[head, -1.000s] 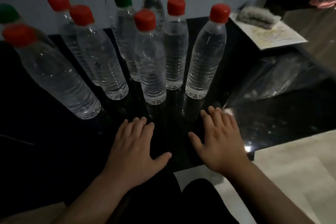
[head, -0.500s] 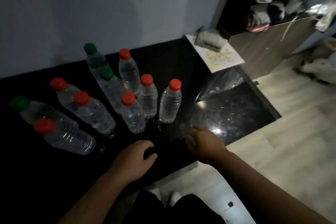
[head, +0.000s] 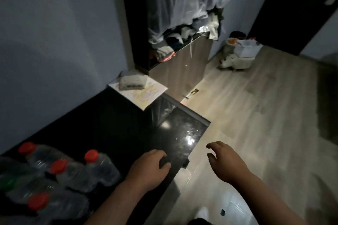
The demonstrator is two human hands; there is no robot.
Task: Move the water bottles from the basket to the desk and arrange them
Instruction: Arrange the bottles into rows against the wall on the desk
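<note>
Several clear water bottles [head: 98, 168] with red caps, and one green cap at the far left, stand grouped on the black desk [head: 117, 124] at the lower left, blurred. My left hand [head: 148, 168] hovers over the desk's front edge with fingers loosely curled, holding nothing. My right hand [head: 225, 160] hangs past the desk's right corner, over the floor, fingers relaxed and empty. No basket is clearly in view.
A paper sheet [head: 144, 93] with a grey folded cloth [head: 131, 82] lies at the desk's far end. Behind it stands a cabinet [head: 181, 67] with clothes and plastic sheeting. A white box with clutter [head: 241, 53] sits on the wooden floor by a dark door.
The view has swung right and pulled back, pushing the bottles to the lower left. Both hands have lifted off the desk; my right hand has moved out past the desk's corner.
</note>
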